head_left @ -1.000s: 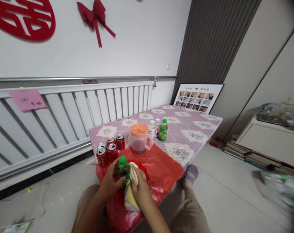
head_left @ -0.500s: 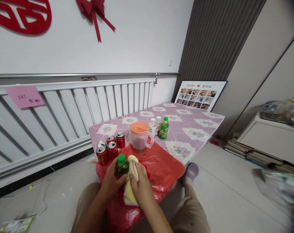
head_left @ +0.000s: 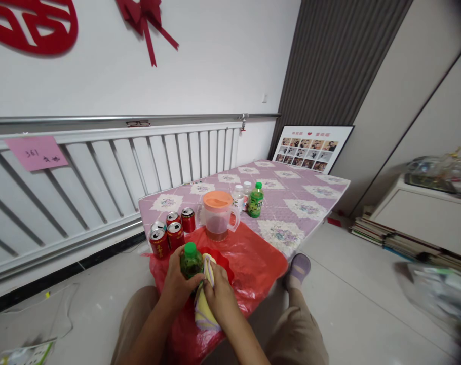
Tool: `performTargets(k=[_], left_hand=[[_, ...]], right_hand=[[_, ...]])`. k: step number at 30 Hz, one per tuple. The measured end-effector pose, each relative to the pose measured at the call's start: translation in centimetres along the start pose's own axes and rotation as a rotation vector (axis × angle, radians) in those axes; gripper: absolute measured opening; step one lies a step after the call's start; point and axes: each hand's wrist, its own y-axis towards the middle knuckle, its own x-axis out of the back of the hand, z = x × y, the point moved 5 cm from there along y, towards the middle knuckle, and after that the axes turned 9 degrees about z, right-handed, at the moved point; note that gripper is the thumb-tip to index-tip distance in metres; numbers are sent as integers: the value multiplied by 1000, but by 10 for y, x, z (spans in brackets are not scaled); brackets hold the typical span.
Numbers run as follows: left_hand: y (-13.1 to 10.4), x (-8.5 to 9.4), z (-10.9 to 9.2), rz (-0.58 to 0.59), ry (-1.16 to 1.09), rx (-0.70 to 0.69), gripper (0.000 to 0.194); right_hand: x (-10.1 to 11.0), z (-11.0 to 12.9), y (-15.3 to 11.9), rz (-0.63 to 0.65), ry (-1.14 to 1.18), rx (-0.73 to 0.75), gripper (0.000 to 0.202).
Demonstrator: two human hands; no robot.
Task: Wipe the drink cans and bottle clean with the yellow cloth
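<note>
"While the left hand (head_left: 175, 285) is under inspection, what is its state?"

"Closed around the green-capped bottle (head_left: 191, 262), with the thumb across the front. The bottle is upright, cap on, above the red plastic sheet (head_left: 255, 256) at the near end of the surface (head_left: 314, 191)."

"State of the right hand (head_left: 220, 295)?"

"Closed on the folded yellow cloth (head_left: 206, 313), which is just beside the bottle on its right. The lower end of the cloth hangs below the fingers. Whether the cloth touches the bottle cannot be determined."

"Identify the part behind the right hand."

"A red dish (head_left: 223, 260) with a wavy rim, partly hidden by the hand and cloth."

"Specify the items near the left edge of the surface."

"Five drink cans (head_left: 175, 236), upright and grouped closely, to the left of the pitcher (head_left: 217, 218). The pitcher has an orange lid, its handle points right, and it contains a little liquid."

"And right of the pitcher?"

"Two white-capped bottles (head_left: 238, 198), then a second green bottle (head_left: 255, 203), all upright. A photo board (head_left: 310, 149) leans beyond the far edge."
</note>
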Motion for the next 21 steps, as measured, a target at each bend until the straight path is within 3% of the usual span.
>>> performTargets(k=[4,9,11,16,21], left_hand=[[0,-1,-5,53,-9,-37,79],[-4,-1,6,321,-262,12,78],[-5,1,11,368,-334,-3,77],[-4,3,20,296,-351,3,76],[-4,1,19,168,-319,10,73]], right_hand=[[0,-3,0,-33,31,27,51],[-3,-9,0,-102,40,70,51],[-2,-7,-2,-119,46,91,49],[16,24,-11,-230,1,179,49],[22,61,-26,-254,-159,307,53]])
